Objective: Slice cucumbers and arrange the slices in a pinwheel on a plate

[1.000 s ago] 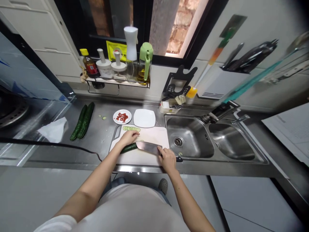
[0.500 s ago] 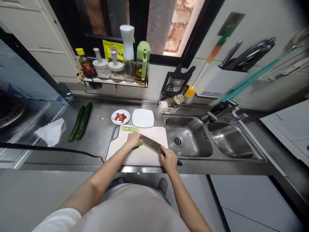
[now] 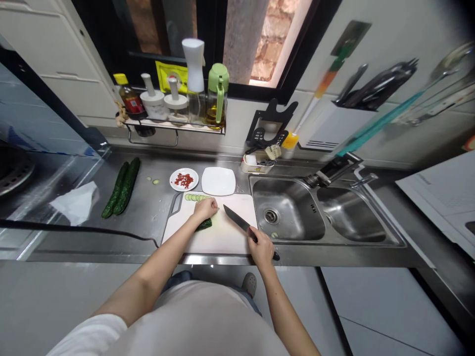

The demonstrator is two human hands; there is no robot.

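Observation:
On the white cutting board (image 3: 230,243) lies a dark green cucumber piece (image 3: 204,225), partly under my left wrist. My left hand (image 3: 206,208) is closed in a pinch above it; what its fingertips hold, if anything, is too small to make out. My right hand (image 3: 261,245) grips the handle of a knife (image 3: 236,218), whose blade points up and left, apart from the cucumber. A row of cucumber slices (image 3: 195,197) lies along the board's back edge, partly behind my left hand.
Behind the board stand a plate of chopped red pieces (image 3: 184,180) and a white square plate (image 3: 218,181). Two whole cucumbers (image 3: 126,186) and a white cloth or paper (image 3: 75,202) lie left. A double sink (image 3: 289,207) is on the right, a bottle rack (image 3: 174,125) behind.
My left hand has lifted off the cucumber and shifted slightly up, uncovering the piece. The knife has moved away from it to the right, still in my right hand.

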